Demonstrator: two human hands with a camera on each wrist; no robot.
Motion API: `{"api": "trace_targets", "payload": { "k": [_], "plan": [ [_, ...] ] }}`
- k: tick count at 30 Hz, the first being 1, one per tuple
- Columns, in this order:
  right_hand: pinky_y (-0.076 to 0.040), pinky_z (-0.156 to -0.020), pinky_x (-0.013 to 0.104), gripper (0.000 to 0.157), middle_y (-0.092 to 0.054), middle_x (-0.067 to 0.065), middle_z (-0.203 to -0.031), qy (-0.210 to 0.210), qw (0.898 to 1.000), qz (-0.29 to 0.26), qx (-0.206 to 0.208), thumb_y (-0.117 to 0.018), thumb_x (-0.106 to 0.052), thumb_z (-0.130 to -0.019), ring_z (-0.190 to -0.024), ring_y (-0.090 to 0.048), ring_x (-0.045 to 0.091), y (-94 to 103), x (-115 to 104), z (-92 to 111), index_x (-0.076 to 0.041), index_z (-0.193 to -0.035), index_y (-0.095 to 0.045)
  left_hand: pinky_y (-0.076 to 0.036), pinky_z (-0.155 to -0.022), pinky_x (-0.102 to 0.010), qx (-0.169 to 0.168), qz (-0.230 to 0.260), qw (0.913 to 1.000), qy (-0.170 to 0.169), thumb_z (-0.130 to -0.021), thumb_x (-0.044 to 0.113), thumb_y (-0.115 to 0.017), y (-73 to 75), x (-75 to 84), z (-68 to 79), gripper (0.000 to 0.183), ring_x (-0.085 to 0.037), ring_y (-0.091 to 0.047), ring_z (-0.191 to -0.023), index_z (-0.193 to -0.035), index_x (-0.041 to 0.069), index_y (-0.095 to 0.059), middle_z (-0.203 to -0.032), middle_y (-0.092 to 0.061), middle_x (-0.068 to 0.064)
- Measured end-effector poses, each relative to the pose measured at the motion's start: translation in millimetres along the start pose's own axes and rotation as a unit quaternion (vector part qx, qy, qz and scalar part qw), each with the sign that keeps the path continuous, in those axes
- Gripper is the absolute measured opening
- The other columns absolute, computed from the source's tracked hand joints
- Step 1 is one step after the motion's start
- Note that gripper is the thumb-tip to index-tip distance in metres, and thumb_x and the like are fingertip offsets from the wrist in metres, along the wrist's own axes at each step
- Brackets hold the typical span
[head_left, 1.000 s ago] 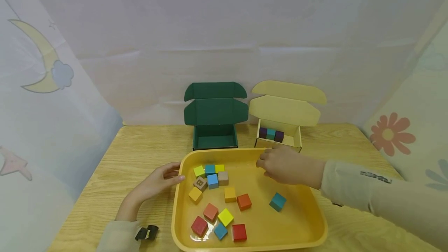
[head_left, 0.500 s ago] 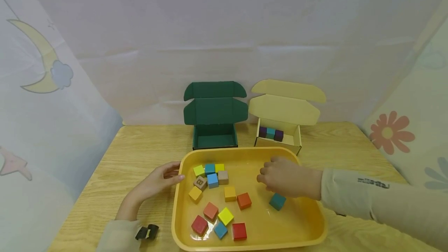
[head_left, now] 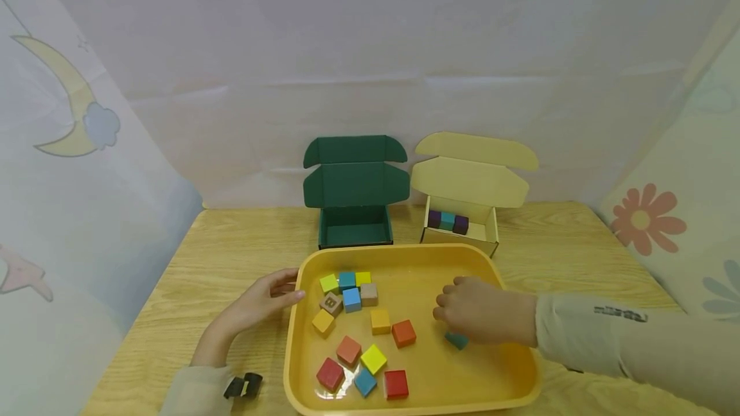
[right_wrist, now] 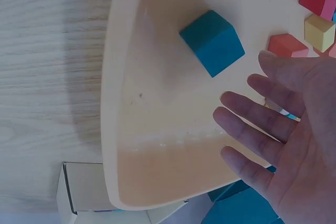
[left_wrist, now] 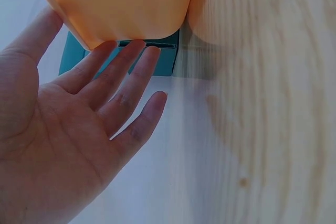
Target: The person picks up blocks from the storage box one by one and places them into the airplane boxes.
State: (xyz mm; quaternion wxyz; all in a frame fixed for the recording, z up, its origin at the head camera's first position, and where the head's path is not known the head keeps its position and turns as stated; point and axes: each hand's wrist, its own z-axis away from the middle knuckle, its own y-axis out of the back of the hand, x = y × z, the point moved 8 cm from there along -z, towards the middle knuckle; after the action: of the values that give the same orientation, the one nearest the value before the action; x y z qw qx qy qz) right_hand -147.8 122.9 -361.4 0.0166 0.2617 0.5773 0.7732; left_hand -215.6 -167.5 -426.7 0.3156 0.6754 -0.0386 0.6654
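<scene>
My right hand (head_left: 482,313) hovers over the right part of a yellow tray (head_left: 457,387), palm down. Just below it is a teal cube (head_left: 457,341), partly hidden by the hand in the head view. In the right wrist view that teal cube (right_wrist: 212,45) lies apart from the fingertips, and the loosely bent fingers hold nothing. My left hand (head_left: 254,307) rests against the tray's left side. Its extended fingertips touch the outer wall in the left wrist view, while the thumb lies at the rim.
Several coloured cubes (head_left: 372,359) lie across the tray's left and middle. Behind it stand an open green box (head_left: 355,233) and an open cream box (head_left: 476,231) with a row of two dark purple cubes and a teal one (head_left: 448,221). White sheeting rises behind the table.
My right hand has moved from the tray's far edge toward me, over the teal cube, covering part of it. The left hand has stayed at the tray's side.
</scene>
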Motion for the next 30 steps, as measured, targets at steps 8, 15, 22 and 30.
{"api": "trace_targets", "payload": {
  "k": [8, 15, 22, 30],
  "plan": [
    [-0.036, -0.060, 0.024, 0.025, -0.054, -0.011, -0.073, -0.004, 1.000, 0.012, -0.024, -0.082, -0.040, -0.078, -0.066, -0.049, 0.008, -7.6, -7.0, 3.0, -0.024, -0.082, -0.064, -0.049, -0.099, -0.047, 0.002, 0.000, 1.0000, 0.006, -0.100, 0.025, -0.062, -0.1, -0.3, 0.1, 0.060, -0.039, -0.054, -0.123, -0.145, -0.008, -0.039, -0.141, -0.049, -0.026],
    [-0.038, -0.060, 0.024, 0.029, -0.056, -0.009, -0.072, -0.016, 0.999, 0.018, -0.032, -0.084, -0.042, -0.074, -0.066, -0.051, 0.009, -13.9, -9.3, 6.7, -0.022, -0.081, -0.064, -0.049, -0.099, -0.048, 0.004, -0.005, 1.0000, 0.005, -0.100, 0.025, -0.062, 0.5, 0.0, 0.3, 0.061, -0.040, -0.053, -0.124, -0.145, -0.008, -0.039, -0.142, -0.048, -0.027],
    [-0.039, -0.061, 0.025, 0.031, -0.056, -0.009, -0.071, -0.016, 0.999, 0.000, -0.034, -0.087, -0.042, -0.069, -0.066, -0.051, 0.009, -21.3, -11.8, 8.6, -0.023, -0.082, -0.066, -0.048, -0.100, -0.048, 0.010, -0.010, 0.9998, 0.013, -0.099, 0.029, -0.063, 0.1, -6.0, -0.3, 0.061, -0.037, -0.055, -0.122, -0.145, -0.006, -0.041, -0.141, -0.050, -0.024],
    [-0.040, -0.063, 0.025, 0.032, -0.058, -0.009, -0.074, -0.014, 0.999, 0.012, -0.047, -0.086, -0.044, -0.070, -0.068, -0.053, 0.009, -26.8, -12.3, 7.2, -0.023, -0.085, -0.067, -0.048, -0.101, -0.049, 0.018, -0.022, 0.9994, 0.022, -0.099, 0.030, -0.063, 0.9, -7.0, -1.1, 0.061, -0.037, -0.055, -0.122, -0.145, -0.004, -0.043, -0.141, -0.051, -0.023]
  ]
}}
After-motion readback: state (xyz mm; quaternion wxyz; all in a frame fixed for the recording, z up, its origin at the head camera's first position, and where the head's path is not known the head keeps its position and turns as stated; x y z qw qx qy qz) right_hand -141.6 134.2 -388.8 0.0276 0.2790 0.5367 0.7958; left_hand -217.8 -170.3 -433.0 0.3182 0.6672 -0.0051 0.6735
